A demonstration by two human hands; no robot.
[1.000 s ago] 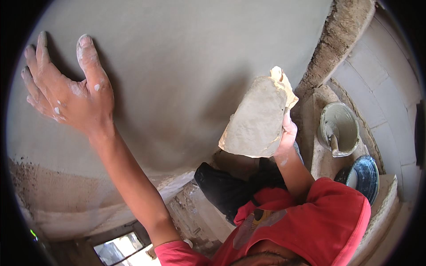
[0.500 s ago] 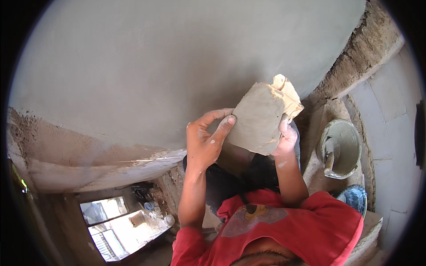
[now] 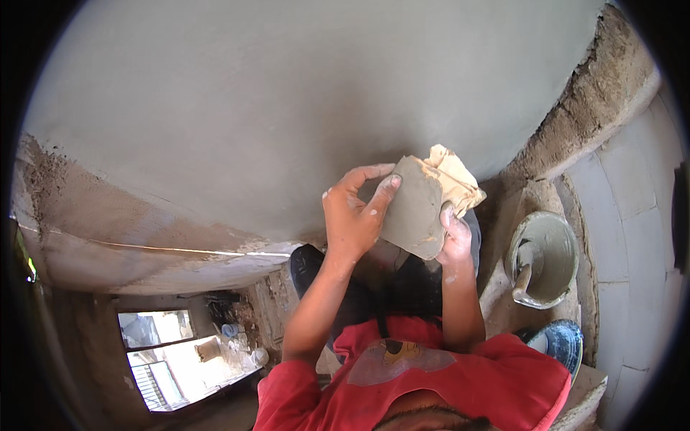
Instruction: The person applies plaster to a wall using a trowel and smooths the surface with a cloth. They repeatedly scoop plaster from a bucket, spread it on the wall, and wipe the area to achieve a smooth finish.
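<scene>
Between my hands is a piece of cement-smeared paper [image 3: 415, 208], flat and grey on the side toward me, with a crumpled cream-coloured end at the upper right. My left hand [image 3: 359, 215] pinches its upper left edge between thumb and fingers. Along the lower right edge, my right hand [image 3: 456, 241] grips it with the thumb in front; the other fingers are partly hidden behind it. Pale smears mark both hands. Just beyond the paper rises a smooth grey plastered wall [image 3: 230, 93].
To the right stands a bucket [image 3: 573, 262] coated in grey mortar, with a trowel [image 3: 525, 273] inside it, handle toward me. A blue-rimmed container [image 3: 564, 341] sits nearer. Rough bare masonry [image 3: 589, 93] borders the plaster at right. A bright window opening [image 3: 187, 359] lies lower left.
The paper and both hands appear slightly lower in the view, with the paper a little to the left. The view itself has shifted; both hands keep their grip.
</scene>
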